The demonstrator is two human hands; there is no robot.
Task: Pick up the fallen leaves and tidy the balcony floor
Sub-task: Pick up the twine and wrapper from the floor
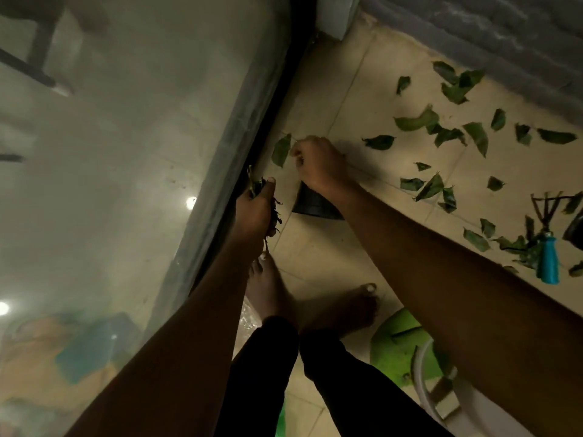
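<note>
**Two hands down at the door edge, leaves all over the tiles**

Closest in, two bare feet [268, 291] stand on the tiled floor [347, 89], black trousers [347, 389] above them. A round green object [400, 345] and one white hoop [421, 373] sit just beside the right foot.

The left hand [255, 212] is out along the floor's door-side edge, fingers and thumb wrapped round one dark bunch of leaves [273, 212], stems poking out both ends.

A little further on, the right hand [318, 165] is low over the tiles with its fingers curled. The fingertips sit right at the edge of a single green leaf [281, 150] by the dark door frame [271, 137]. Whether they actually have hold of it, I can't tell. One dark ribbed object [315, 203] peeks out under that wrist.

Out towards the floor's right edge lies one hand rake [547, 263] with a blue handle, leaves round it.

Beyond, loose leaves [476, 137] are scattered across the tiles, more than fifteen, and some overlap too much for an exact count. They reach to the foot of the grey wall [473, 26]. The glass door [126, 152] runs along the left.
</note>
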